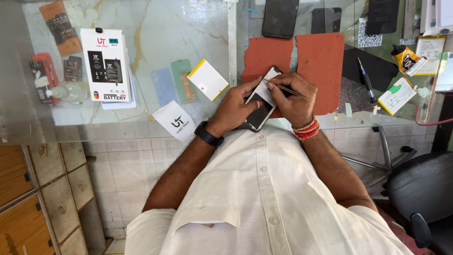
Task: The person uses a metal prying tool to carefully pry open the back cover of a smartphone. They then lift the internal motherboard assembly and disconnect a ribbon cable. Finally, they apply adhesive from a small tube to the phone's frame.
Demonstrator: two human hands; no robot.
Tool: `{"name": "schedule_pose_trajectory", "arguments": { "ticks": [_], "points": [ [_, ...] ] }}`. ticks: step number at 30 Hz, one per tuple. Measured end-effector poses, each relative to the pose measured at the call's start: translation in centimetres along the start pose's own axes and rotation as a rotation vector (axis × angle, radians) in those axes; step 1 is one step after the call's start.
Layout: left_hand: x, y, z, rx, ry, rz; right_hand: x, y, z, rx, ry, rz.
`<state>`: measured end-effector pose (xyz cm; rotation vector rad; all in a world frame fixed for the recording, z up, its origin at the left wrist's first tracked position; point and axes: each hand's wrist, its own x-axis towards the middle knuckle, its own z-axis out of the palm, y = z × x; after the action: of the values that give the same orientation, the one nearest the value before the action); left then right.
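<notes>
An opened smartphone with its back off lies on a red mat at the near edge of a glass counter. My left hand, with a black watch on the wrist, grips the phone's lower left side. My right hand, with red bead bracelets on the wrist, holds thin metal tweezers whose tips touch the phone's upper part. A white and yellow phone battery lies loose on the glass just left of my left hand.
On the counter: a white battery box, a small white pouch, a phone, a blue-handled screwdriver, a glue tube, another battery. A black chair stands right, wooden drawers left.
</notes>
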<state>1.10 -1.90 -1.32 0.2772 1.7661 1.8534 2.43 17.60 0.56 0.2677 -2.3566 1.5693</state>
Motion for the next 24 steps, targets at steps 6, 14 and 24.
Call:
{"name": "schedule_pose_trajectory", "arguments": {
  "ticks": [6, 14, 24],
  "points": [
    [0.0, 0.3, 0.0, -0.047, -0.019, 0.017, 0.2, 0.1, 0.1, -0.043, 0.011, -0.017],
    [0.2, -0.2, -0.2, -0.017, -0.022, 0.014, 0.0, -0.3, -0.1, -0.023, -0.079, -0.111],
    [0.6, -0.2, -0.4, -0.062, -0.054, 0.012, 0.2, -1.0, -0.5, -0.145, -0.153, -0.284]
  ]
}}
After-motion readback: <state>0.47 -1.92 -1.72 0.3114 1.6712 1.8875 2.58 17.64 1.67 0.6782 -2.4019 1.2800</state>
